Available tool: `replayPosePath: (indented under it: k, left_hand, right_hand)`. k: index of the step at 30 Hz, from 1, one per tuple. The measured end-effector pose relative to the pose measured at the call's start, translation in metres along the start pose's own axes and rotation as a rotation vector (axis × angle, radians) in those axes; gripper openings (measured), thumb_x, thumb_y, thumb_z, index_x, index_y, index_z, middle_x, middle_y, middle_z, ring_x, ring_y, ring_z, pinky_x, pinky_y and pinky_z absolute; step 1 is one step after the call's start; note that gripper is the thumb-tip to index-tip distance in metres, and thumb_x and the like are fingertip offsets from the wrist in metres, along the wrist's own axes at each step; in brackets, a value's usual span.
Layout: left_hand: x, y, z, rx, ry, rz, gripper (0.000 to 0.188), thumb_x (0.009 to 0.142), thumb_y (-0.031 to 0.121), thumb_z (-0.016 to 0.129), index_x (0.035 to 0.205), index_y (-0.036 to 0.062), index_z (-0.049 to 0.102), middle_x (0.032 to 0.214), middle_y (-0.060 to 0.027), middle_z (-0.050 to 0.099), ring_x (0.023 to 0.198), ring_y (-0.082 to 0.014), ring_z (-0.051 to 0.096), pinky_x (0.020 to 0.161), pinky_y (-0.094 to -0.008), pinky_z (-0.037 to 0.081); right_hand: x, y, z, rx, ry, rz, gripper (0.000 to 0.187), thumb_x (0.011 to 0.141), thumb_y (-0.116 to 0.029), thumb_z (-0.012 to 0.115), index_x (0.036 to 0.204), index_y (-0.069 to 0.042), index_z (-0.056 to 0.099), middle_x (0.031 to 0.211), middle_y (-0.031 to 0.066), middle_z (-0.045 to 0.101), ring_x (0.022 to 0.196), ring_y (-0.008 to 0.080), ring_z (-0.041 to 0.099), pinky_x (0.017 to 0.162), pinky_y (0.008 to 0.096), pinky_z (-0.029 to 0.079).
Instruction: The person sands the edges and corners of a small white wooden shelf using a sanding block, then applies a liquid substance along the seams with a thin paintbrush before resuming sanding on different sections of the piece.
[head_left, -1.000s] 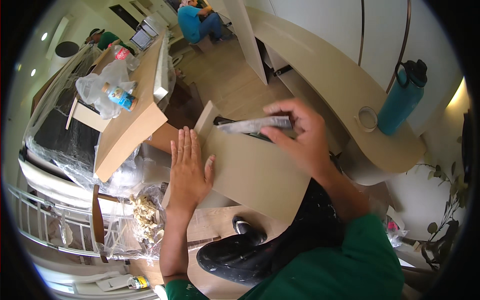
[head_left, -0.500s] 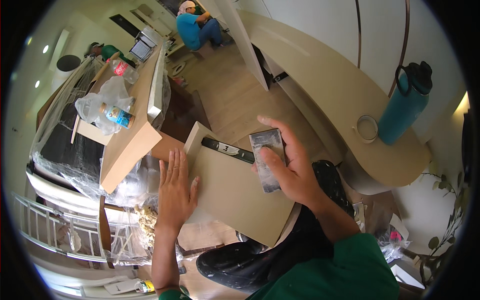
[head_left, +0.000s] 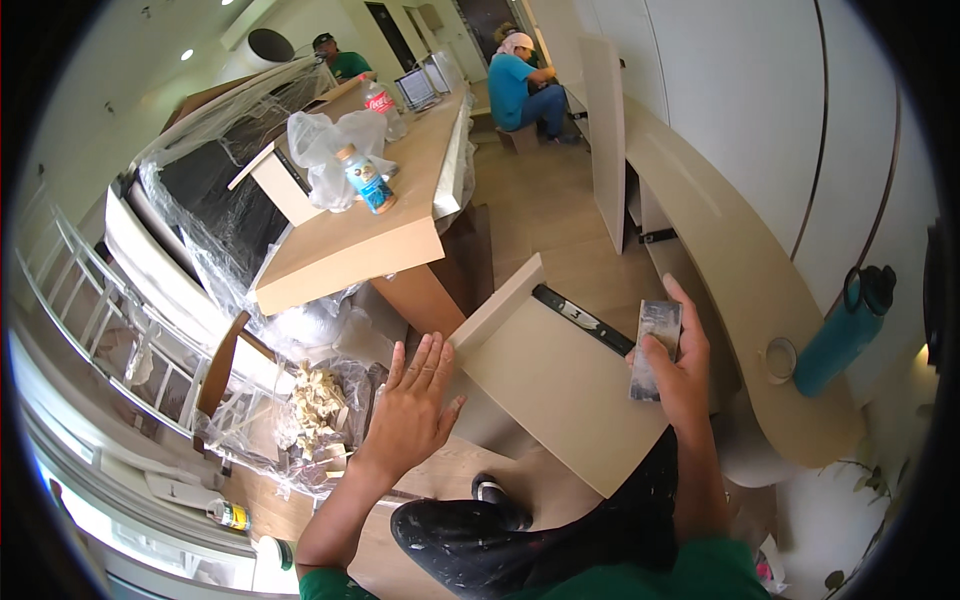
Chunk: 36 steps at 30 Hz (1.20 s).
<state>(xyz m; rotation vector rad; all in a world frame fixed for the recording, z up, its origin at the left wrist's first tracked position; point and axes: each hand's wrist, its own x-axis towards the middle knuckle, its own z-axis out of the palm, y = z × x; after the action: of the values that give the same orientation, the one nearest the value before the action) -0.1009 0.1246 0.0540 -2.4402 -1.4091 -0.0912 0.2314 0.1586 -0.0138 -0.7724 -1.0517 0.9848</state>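
A beige drawer (head_left: 560,400) leans slantwise across my lap, with a black metal drawer slide (head_left: 606,334) along its far right edge. My right hand (head_left: 686,375) grips a flat grey sanding block (head_left: 657,325), its face smeared with pale dust, thumb across the front. The block is beside the end of the slide; whether it touches the drawer I cannot tell. At the drawer's left edge, my left hand (head_left: 412,412) is spread with fingers stretched out and holds nothing. Its fingertips are close to the raised front panel (head_left: 498,305).
A cardboard-covered counter (head_left: 350,255) bears a juice bottle (head_left: 368,182), a plastic bag and a cola bottle. On the right, a curved bench top (head_left: 720,230) carries a teal flask (head_left: 840,340) and a tape roll (head_left: 780,360). Two people work farther back. Wood shavings (head_left: 318,400) lie at left.
My view has swung left and up, so the drawer and both hands appear lower and farther right. The sanding block stays in my right hand, and my left hand stays spread.
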Motion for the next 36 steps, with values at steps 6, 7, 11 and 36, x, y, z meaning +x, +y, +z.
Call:
replayPosePath:
  k: [6,7,11,36]
  left_hand:
    - [-0.016,-0.002,-0.002,-0.014,0.004,-0.010,0.069,0.101,0.027,0.059,0.152,-0.0118,0.037,0.157,-0.0304,0.041,0.153,-0.0401,0.034,0.128,-0.0557,0.017]
    - [-0.016,-0.002,-0.002,-0.018,0.005,-0.007,0.069,0.101,0.027,0.059,0.152,-0.0119,0.037,0.158,-0.0304,0.041,0.153,-0.0401,0.034,0.128,-0.0557,0.017]
    - [-0.002,-0.004,0.004,-0.005,0.025,0.031,0.068,0.101,0.028,0.058,0.152,-0.0121,0.037,0.158,-0.0304,0.041,0.153,-0.0399,0.034,0.128,-0.0554,0.017]
    - [0.052,-0.018,0.022,0.036,0.073,0.222,0.065,0.102,0.029,0.056,0.150,-0.0110,0.040,0.157,-0.0281,0.044,0.153,-0.0360,0.035,0.127,-0.0535,0.021]
  right_hand:
    - [0.000,0.001,0.004,-0.037,0.032,-0.016,0.071,0.091,0.006,0.056,0.159,-0.005,0.037,0.098,0.0060,0.060,0.075,0.0113,0.063,0.072,0.0280,0.056]
    - [0.000,0.004,0.005,-0.040,0.041,-0.030,0.072,0.090,0.005,0.057,0.159,-0.006,0.038,0.096,0.0050,0.060,0.074,0.0111,0.062,0.069,0.0273,0.056]
    - [-0.001,0.000,0.006,-0.011,0.041,-0.007,0.071,0.091,0.007,0.056,0.158,-0.004,0.037,0.105,0.0084,0.062,0.076,0.0117,0.064,0.071,0.0286,0.057]
    - [-0.001,0.004,0.005,-0.026,0.041,-0.010,0.071,0.089,0.007,0.056,0.158,-0.004,0.039,0.109,0.0083,0.062,0.078,0.0113,0.063,0.073,0.0283,0.058]
